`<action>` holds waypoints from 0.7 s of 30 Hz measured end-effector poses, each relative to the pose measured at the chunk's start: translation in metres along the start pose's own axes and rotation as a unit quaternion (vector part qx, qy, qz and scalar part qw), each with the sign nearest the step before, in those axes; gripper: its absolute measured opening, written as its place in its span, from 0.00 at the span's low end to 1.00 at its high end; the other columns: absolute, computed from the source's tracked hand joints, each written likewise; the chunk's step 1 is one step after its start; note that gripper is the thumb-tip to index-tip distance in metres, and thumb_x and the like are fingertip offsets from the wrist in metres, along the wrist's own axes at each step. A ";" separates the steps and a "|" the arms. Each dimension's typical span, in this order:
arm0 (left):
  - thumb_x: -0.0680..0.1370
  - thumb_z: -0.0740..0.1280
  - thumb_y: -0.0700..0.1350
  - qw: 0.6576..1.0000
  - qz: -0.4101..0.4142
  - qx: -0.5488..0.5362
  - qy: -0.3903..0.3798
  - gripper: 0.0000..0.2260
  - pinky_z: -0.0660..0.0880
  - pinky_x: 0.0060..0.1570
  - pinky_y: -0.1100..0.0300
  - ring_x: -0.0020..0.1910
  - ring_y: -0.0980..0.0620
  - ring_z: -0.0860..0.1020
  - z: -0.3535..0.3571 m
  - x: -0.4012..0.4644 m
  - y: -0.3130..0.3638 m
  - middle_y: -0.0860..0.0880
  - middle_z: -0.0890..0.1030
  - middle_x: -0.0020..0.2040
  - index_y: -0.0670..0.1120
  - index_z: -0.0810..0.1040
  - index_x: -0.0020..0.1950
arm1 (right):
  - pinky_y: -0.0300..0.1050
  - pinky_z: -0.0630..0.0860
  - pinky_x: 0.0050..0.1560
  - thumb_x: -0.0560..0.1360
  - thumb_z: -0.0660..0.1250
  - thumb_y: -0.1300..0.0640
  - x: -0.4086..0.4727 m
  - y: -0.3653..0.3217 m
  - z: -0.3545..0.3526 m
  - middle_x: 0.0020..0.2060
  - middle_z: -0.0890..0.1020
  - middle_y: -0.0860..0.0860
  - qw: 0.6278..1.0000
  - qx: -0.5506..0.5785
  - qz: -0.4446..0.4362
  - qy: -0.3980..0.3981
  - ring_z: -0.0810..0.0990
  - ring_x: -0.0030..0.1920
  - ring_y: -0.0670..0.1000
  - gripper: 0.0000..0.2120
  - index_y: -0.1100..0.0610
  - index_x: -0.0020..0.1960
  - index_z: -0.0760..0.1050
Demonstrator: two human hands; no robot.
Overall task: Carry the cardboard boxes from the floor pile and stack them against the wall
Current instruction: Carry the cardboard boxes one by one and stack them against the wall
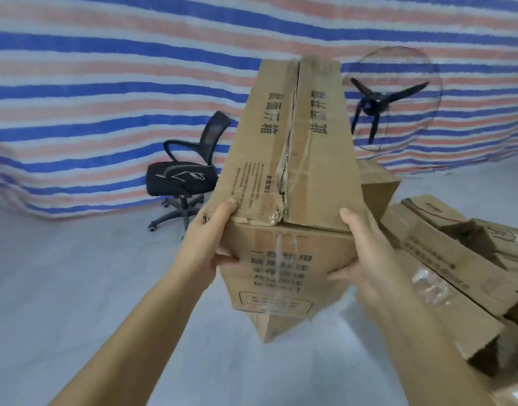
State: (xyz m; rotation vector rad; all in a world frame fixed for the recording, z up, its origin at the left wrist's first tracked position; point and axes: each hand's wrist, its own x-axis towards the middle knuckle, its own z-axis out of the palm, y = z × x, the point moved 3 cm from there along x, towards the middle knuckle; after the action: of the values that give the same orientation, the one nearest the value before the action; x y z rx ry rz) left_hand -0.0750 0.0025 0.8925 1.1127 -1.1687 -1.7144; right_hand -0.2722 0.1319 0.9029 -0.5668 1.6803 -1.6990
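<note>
From the head view, you are holding a long cardboard box [292,177] up off the floor [76,288], in front of you and pointing away toward the striped tarp wall [105,83]. Its near end is facing you, with printed characters and a strip of clear tape running down it, and its top flaps are meeting along a torn, crumpled seam.

Your left hand [213,244] is gripping the box's near left corner, thumb lying over the top edge and fingers curling onto the near end face. Your right hand [360,253] is gripping the near right corner the same way, thumb up along the top edge and fingers pressing on the end face. Both forearms are reaching in from the bottom of the picture.

To your right, the floor pile of boxes [445,259] is lying just beside the carried box, several cartons overlapping at angles, one with clear tape shining on its top. Another carton [377,186] is showing behind the carried box, partly hidden by it.

A black office chair [184,174] is standing on the floor near the tarp wall, to the left of the box. A black fan [377,104] with a clear round guard is showing in front of the wall to the right of the box's far end.
</note>
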 end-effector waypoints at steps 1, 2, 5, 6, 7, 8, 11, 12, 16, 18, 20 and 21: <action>0.74 0.69 0.55 0.999 -0.001 -0.005 0.035 0.08 0.81 0.41 0.42 0.46 0.56 0.80 -0.023 -0.010 0.000 0.56 0.82 0.46 0.57 0.77 0.51 | 0.61 0.81 0.40 0.76 0.63 0.43 -0.006 0.005 0.019 0.56 0.78 0.41 0.999 0.004 0.012 -0.032 0.78 0.53 0.50 0.24 0.35 0.70 0.63; 0.74 0.69 0.55 0.997 0.002 -0.018 0.077 0.07 0.81 0.41 0.42 0.46 0.56 0.79 -0.054 -0.025 0.000 0.56 0.81 0.46 0.57 0.76 0.51 | 0.65 0.79 0.45 0.76 0.64 0.43 -0.015 0.012 0.045 0.57 0.78 0.42 0.997 0.000 0.026 -0.069 0.78 0.55 0.51 0.23 0.34 0.69 0.64; 0.74 0.69 0.55 0.987 -0.024 -0.034 0.154 0.08 0.81 0.39 0.41 0.44 0.55 0.79 -0.119 -0.059 -0.017 0.54 0.80 0.48 0.55 0.76 0.50 | 0.71 0.74 0.52 0.74 0.65 0.43 -0.041 0.037 0.096 0.58 0.78 0.44 0.989 -0.021 0.061 -0.134 0.76 0.57 0.54 0.22 0.34 0.67 0.66; 0.74 0.69 0.55 0.981 -0.031 -0.047 0.187 0.08 0.81 0.39 0.41 0.43 0.55 0.80 -0.148 -0.077 -0.024 0.54 0.80 0.49 0.55 0.77 0.50 | 0.70 0.74 0.52 0.74 0.65 0.42 -0.056 0.048 0.118 0.58 0.78 0.44 0.982 -0.036 0.076 -0.168 0.76 0.57 0.53 0.23 0.34 0.68 0.65; 0.73 0.69 0.55 0.974 -0.037 -0.062 0.215 0.08 0.81 0.38 0.41 0.42 0.54 0.81 -0.175 -0.095 -0.031 0.53 0.80 0.49 0.55 0.77 0.50 | 0.67 0.75 0.50 0.74 0.65 0.42 -0.071 0.059 0.140 0.57 0.78 0.43 0.975 -0.050 0.090 -0.199 0.77 0.55 0.51 0.23 0.33 0.68 0.65; 0.74 0.69 0.55 0.967 -0.044 -0.074 0.242 0.09 0.81 0.37 0.41 0.41 0.53 0.82 -0.202 -0.116 -0.037 0.52 0.80 0.49 0.54 0.78 0.50 | 0.64 0.76 0.47 0.75 0.65 0.43 -0.088 0.070 0.162 0.55 0.78 0.40 0.966 -0.061 0.102 -0.229 0.77 0.53 0.49 0.22 0.32 0.67 0.65; 0.74 0.69 0.54 0.938 -0.057 -0.099 0.326 0.08 0.80 0.31 0.44 0.29 0.56 0.82 -0.283 -0.178 -0.054 0.50 0.79 0.46 0.51 0.76 0.48 | 0.64 0.77 0.45 0.77 0.62 0.44 -0.146 0.102 0.228 0.52 0.77 0.35 0.934 -0.104 0.125 -0.318 0.76 0.52 0.47 0.15 0.31 0.63 0.67; 0.75 0.69 0.53 0.924 -0.058 -0.109 0.361 0.08 0.80 0.29 0.44 0.26 0.57 0.81 -0.317 -0.206 -0.060 0.50 0.78 0.45 0.51 0.76 0.47 | 0.65 0.77 0.46 0.78 0.61 0.44 -0.174 0.117 0.257 0.52 0.76 0.35 0.918 -0.123 0.134 -0.352 0.76 0.53 0.47 0.14 0.32 0.62 0.68; 0.75 0.70 0.52 0.882 -0.072 -0.133 0.446 0.06 0.79 0.26 0.44 0.29 0.55 0.81 -0.405 -0.287 -0.077 0.52 0.77 0.43 0.52 0.75 0.45 | 0.59 0.80 0.37 0.78 0.59 0.44 -0.260 0.162 0.330 0.55 0.77 0.37 0.868 -0.168 0.163 -0.438 0.75 0.55 0.48 0.11 0.31 0.59 0.69; 0.74 0.70 0.52 0.853 -0.080 -0.149 0.493 0.06 0.80 0.29 0.42 0.34 0.54 0.81 -0.456 -0.339 -0.088 0.53 0.80 0.42 0.52 0.76 0.45 | 0.58 0.80 0.36 0.78 0.59 0.44 -0.316 0.190 0.371 0.53 0.76 0.36 0.839 -0.189 0.175 -0.479 0.74 0.54 0.46 0.09 0.29 0.53 0.70; 0.75 0.69 0.52 0.829 -0.083 -0.163 0.528 0.07 0.80 0.30 0.42 0.33 0.55 0.82 -0.498 -0.389 -0.099 0.54 0.82 0.39 0.51 0.77 0.47 | 0.60 0.80 0.39 0.78 0.58 0.44 -0.372 0.211 0.406 0.52 0.75 0.35 0.809 -0.206 0.185 -0.518 0.73 0.54 0.47 0.09 0.27 0.50 0.69; 0.75 0.69 0.52 0.816 -0.085 -0.170 0.546 0.07 0.80 0.31 0.43 0.34 0.55 0.82 -0.517 -0.414 -0.103 0.53 0.83 0.40 0.51 0.77 0.49 | 0.62 0.79 0.40 0.78 0.58 0.43 -0.400 0.220 0.422 0.53 0.74 0.35 0.793 -0.217 0.188 -0.538 0.73 0.56 0.49 0.08 0.27 0.50 0.69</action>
State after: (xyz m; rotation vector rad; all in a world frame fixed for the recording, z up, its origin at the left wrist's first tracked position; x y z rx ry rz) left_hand 0.5325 0.2654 0.7888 1.6291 -0.0303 -0.9849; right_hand 0.3366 0.1386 0.7778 -1.0622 1.1463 -0.4400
